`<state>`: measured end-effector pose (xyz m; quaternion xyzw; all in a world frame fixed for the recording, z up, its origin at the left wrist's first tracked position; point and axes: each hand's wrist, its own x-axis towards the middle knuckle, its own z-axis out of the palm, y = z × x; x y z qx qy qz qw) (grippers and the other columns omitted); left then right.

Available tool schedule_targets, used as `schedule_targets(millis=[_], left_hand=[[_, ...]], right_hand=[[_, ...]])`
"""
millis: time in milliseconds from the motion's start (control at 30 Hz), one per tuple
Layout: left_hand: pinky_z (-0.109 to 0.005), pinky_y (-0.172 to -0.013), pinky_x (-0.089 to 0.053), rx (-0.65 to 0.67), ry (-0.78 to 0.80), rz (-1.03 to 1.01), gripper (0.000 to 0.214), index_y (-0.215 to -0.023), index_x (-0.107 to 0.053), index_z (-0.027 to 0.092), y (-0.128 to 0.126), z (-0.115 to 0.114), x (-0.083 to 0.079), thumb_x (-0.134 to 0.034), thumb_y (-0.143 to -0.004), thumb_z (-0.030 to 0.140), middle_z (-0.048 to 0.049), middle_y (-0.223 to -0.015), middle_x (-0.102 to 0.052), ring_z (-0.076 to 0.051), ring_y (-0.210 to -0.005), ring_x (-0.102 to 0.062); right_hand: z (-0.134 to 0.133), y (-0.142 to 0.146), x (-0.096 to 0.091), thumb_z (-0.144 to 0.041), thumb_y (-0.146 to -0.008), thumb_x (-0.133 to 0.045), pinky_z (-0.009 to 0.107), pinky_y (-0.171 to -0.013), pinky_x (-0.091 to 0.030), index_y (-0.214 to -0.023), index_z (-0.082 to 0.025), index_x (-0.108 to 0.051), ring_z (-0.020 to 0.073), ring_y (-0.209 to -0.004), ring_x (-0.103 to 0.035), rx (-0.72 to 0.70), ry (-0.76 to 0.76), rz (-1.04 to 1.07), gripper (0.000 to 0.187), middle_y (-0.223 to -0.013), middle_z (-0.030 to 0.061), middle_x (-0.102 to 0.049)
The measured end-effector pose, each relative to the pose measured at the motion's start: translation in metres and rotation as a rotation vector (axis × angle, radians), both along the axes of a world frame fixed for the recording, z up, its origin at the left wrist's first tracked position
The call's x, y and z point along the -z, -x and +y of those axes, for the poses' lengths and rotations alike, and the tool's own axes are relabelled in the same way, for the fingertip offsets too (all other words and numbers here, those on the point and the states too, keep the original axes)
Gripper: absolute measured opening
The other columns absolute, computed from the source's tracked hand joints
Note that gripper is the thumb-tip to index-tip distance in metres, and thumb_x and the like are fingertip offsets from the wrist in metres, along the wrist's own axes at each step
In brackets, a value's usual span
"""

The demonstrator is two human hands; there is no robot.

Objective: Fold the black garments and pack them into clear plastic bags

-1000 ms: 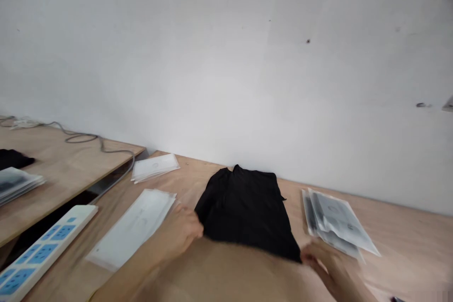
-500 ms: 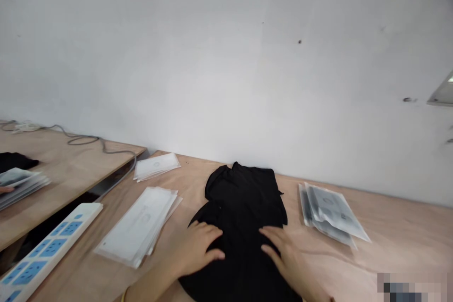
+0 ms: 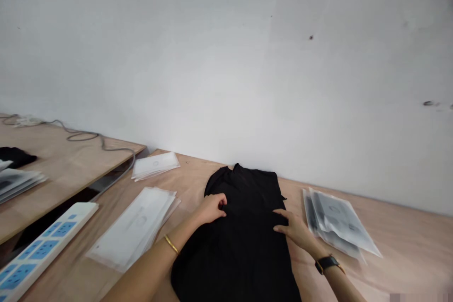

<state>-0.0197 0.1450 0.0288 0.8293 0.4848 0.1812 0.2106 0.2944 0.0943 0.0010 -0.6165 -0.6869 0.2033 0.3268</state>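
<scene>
A: What are the hands doing?

B: The left hand (image 3: pixel 211 209) is clenched, its fingers curled into a fold of the black garment (image 3: pixel 237 245). The right hand (image 3: pixel 294 230) is open, with its fingers stretched out and resting on the garment's edge at about 3 o'clock from the left hand.

A: Anything on the wrists?

B: A gold bangle (image 3: pixel 171 244) circles the left wrist, and a black wristwatch (image 3: pixel 326 264) sits on the right.

A: Where's the garment lying?

B: Flat on the light wooden desk (image 3: pixel 399 250), running lengthwise from the collar at 12 o'clock down past the bottom of the view at 6 o'clock. Both hands are on its middle.

A: What's around it?

B: At 3 o'clock, just beside the right hand, is a loose stack of clear plastic packets (image 3: pixel 336 222). At 9 o'clock, near the left forearm, lies a second stack of white packets (image 3: pixel 134 229). A smaller stack (image 3: pixel 155 166) sits at 11 o'clock against the wall, and a white power strip (image 3: pixel 46 250) with blue sockets lies along the desk's edge at 8 o'clock.

A: And further out?

B: A second desk (image 3: pixel 67 151) stands at 10 o'clock, holding a dark folded cloth (image 3: pixel 16 155), another packet stack (image 3: pixel 17 181) and a grey cable (image 3: pixel 102 144). Behind everything rises a white wall (image 3: pixel 226 56).
</scene>
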Motion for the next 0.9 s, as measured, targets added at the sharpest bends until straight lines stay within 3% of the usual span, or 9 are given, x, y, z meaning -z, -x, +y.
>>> schedule_targets(millis=[133, 267, 367, 433, 533, 633, 700, 767, 900], left_hand=[[-0.028, -0.076, -0.04, 0.055, -0.056, 0.009, 0.016, -0.086, -0.063, 0.021, 0.007, -0.016, -0.007, -0.055, -0.079, 0.01, -0.0009, -0.088, -0.062, -0.018, -0.086, -0.056], [-0.038, -0.095, -0.033, 0.299, -0.192, 0.067, 0.041, -0.1, -0.066, 0.027, 0.033, -0.045, -0.01, -0.045, -0.08, -0.001, -0.0027, -0.107, -0.064, -0.021, -0.107, -0.051], [-0.042, -0.101, -0.03, 0.342, -0.264, 0.099, 0.055, -0.111, -0.063, 0.032, 0.048, -0.061, -0.013, -0.042, -0.078, -0.005, 0.0002, -0.117, -0.062, -0.021, -0.116, -0.048], [-0.041, -0.102, -0.031, 0.314, -0.275, 0.093, 0.058, -0.114, -0.062, 0.032, 0.048, -0.064, -0.018, -0.04, -0.077, -0.006, 0.0006, -0.122, -0.06, -0.021, -0.119, -0.046], [-0.037, -0.099, -0.036, 0.292, -0.262, 0.048, 0.052, -0.115, -0.062, 0.028, 0.027, -0.058, -0.026, -0.039, -0.08, -0.004, -0.0015, -0.12, -0.061, -0.02, -0.115, -0.049], [-0.032, -0.094, -0.04, 0.346, -0.18, -0.02, 0.039, -0.112, -0.065, 0.027, -0.001, -0.045, -0.029, -0.043, -0.087, 0.007, -0.0012, -0.111, -0.066, -0.019, -0.105, -0.057], [-0.028, -0.091, -0.043, 0.377, -0.085, -0.016, 0.034, -0.116, -0.063, 0.027, -0.012, -0.035, -0.026, -0.054, -0.085, 0.017, -0.0005, -0.112, -0.067, -0.019, -0.103, -0.06], [-0.027, -0.083, -0.046, 0.359, 0.021, 0.066, 0.037, -0.115, -0.064, 0.028, -0.014, -0.025, -0.023, -0.065, -0.079, 0.028, -0.0004, -0.108, -0.069, -0.02, -0.097, -0.063], [-0.024, -0.058, -0.044, 0.299, 0.12, 0.207, 0.026, -0.084, -0.074, 0.024, 0.003, -0.01, -0.018, -0.069, -0.072, 0.047, 0.0003, -0.072, -0.071, -0.019, -0.065, -0.065]], right_hand=[[-0.021, 0.009, -0.005, -0.02, -0.07, -0.055, 0.041, -0.089, -0.044, -0.09, -0.023, -0.069, 0.0263, -0.096, -0.06, -0.025, -0.03, -0.067, 0.024, -0.094, 0.0062, -0.068], [-0.051, 0.011, 0.0, -0.002, -0.07, -0.038, 0.044, -0.093, -0.039, -0.106, -0.035, -0.067, 0.0235, -0.111, -0.054, -0.227, -0.042, -0.322, 0.057, -0.11, 0.0016, -0.067], [-0.058, 0.008, 0.004, -0.006, -0.077, -0.036, 0.048, -0.097, -0.036, -0.097, -0.032, -0.071, 0.0263, -0.119, -0.05, -0.176, -0.061, -0.423, 0.048, -0.113, 0.0022, -0.067], [-0.054, 0.013, -0.001, -0.011, -0.084, -0.034, 0.044, -0.096, -0.038, -0.099, -0.028, -0.07, 0.025, -0.116, -0.052, -0.139, -0.09, -0.404, 0.042, -0.113, 0.0048, -0.067], [-0.043, 0.032, -0.017, -0.018, -0.084, -0.042, 0.04, -0.088, -0.042, -0.111, -0.025, -0.063, 0.0248, -0.105, -0.056, -0.151, -0.054, -0.394, 0.035, -0.108, 0.0062, -0.067], [-0.036, 0.051, -0.033, -0.017, -0.074, -0.055, 0.038, -0.079, -0.042, -0.086, -0.024, -0.066, 0.0254, -0.091, -0.057, -0.174, 0.02, -0.445, 0.018, -0.089, 0.0039, -0.066], [-0.036, 0.053, -0.039, -0.015, -0.072, -0.054, 0.033, -0.075, -0.042, -0.074, -0.023, -0.06, 0.0213, -0.084, -0.056, -0.213, 0.035, -0.386, 0.01, -0.083, 0.0015, -0.063], [-0.039, 0.044, -0.041, -0.015, -0.075, -0.05, 0.028, -0.071, -0.042, -0.075, -0.023, -0.055, 0.017, -0.078, -0.056, -0.26, 0.051, -0.256, 0.009, -0.08, -0.001, -0.061], [-0.045, 0.016, -0.034, -0.018, -0.073, -0.052, 0.024, -0.065, -0.042, -0.082, -0.024, -0.058, 0.0152, -0.072, -0.058, -0.233, 0.149, -0.1, 0.012, -0.074, -0.0037, -0.061]])
